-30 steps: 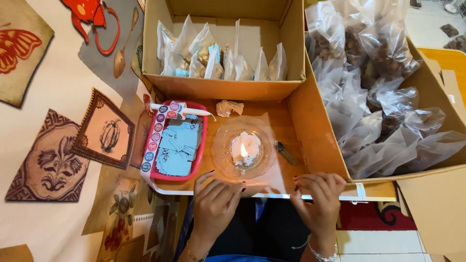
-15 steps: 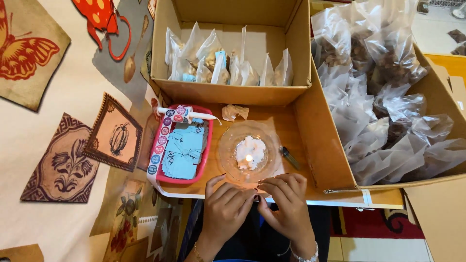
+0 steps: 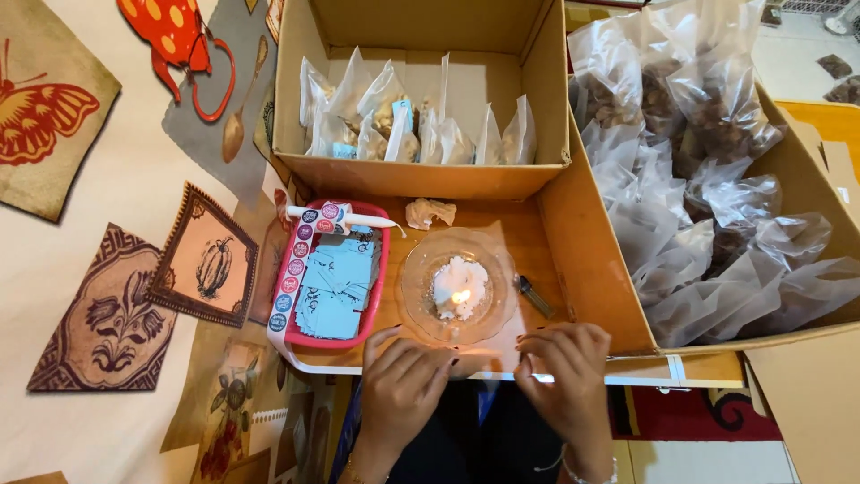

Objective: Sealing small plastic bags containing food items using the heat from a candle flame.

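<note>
My left hand (image 3: 403,387) and my right hand (image 3: 566,376) are side by side at the near edge of a small orange table (image 3: 502,220). Their fingertips pinch the two ends of a thin clear plastic packet (image 3: 488,360), which is hard to make out. Just beyond the fingers stands a clear glass plate (image 3: 414,287) with a low white candle (image 3: 459,289) burning in its middle. A small dark lighter (image 3: 536,296) lies on the table to the right of the plate, close to my right hand.
A pink tray (image 3: 383,269) of blue paper slips with a sticker strip (image 3: 296,269) sits left of the plate. Behind is a cardboard box (image 3: 421,175) of small filled packets. A big box (image 3: 591,260) of clear bags stands right. A patterned cloth (image 3: 107,269) lies left.
My hands first came together at the table edge below the plate, then drew slightly apart with the packet between them. The view has shifted a little.
</note>
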